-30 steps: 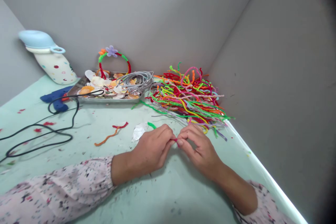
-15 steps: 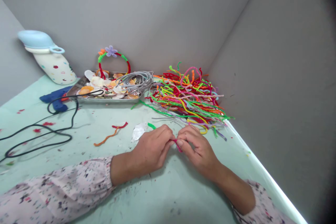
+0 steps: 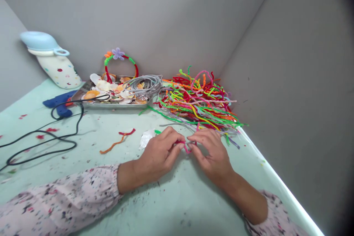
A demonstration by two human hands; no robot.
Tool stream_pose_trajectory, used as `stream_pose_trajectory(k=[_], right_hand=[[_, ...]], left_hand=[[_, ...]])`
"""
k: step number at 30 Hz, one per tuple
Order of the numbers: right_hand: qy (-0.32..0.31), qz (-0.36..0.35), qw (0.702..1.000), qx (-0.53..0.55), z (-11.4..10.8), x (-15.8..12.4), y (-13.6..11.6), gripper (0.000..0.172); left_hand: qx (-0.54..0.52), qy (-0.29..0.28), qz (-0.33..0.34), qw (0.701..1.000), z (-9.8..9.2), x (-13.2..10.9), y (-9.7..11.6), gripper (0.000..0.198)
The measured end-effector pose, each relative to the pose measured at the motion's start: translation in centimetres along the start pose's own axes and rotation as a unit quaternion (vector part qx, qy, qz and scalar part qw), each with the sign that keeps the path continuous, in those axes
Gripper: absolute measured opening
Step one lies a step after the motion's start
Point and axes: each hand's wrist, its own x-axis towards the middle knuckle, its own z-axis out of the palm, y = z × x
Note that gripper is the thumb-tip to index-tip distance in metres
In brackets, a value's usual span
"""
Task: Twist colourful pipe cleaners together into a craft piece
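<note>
Between my two hands runs a pink pipe cleaner (image 3: 187,150), bent, with one end sticking up above the right fingers. My left hand (image 3: 159,151) pinches it between thumb and forefinger. On the other side my right hand (image 3: 211,155) has thumb and fingertips on the same piece. A green pipe cleaner end (image 3: 157,132) shows behind the left hand, next to a crumpled white scrap (image 3: 146,138). Left of these lies a twisted orange and red pipe cleaner (image 3: 120,141) on the table.
A heap of coloured pipe cleaners (image 3: 199,99) lies behind my hands. Left of it, a metal tray (image 3: 110,106) holds shells, coiled grey wire (image 3: 149,84) and a flowered hoop (image 3: 137,68). A blue glue gun (image 3: 62,104), its black cord (image 3: 41,151) and a bottle (image 3: 59,70) are farther left.
My right fingers have loosened and shifted slightly, and more of the pink pipe cleaner now shows, with an end poking up above the right hand.
</note>
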Motion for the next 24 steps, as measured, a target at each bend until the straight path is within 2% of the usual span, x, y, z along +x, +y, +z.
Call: stream_pose_trajectory(k=[5,10,12,18,24], right_hand=[[0.051,-0.006,0.999,-0.006,-0.5,-0.3,-0.4,0.016],[-0.037,-0.036,0.998,-0.022,-0.6,-0.1,-0.8,0.023],[-0.042,-0.034,0.997,-0.050,-0.6,-0.1,-0.8,0.026],[-0.005,-0.030,0.993,-0.116,-1.0,-0.4,-0.9,0.020],[0.016,-0.046,0.998,-0.042,-1.5,-0.6,-0.9,0.013]], left_hand=[[-0.004,0.036,-0.018,0.999,-0.1,0.1,0.0,0.012],[-0.004,0.098,-0.018,0.995,-0.2,0.2,0.0,0.011],[-0.003,0.113,-0.018,0.993,-0.1,0.2,-0.1,0.011],[-0.008,0.147,-0.027,0.989,-0.1,0.4,-0.3,0.009],[-0.024,0.151,-0.059,0.986,0.0,0.5,-0.5,0.011]])
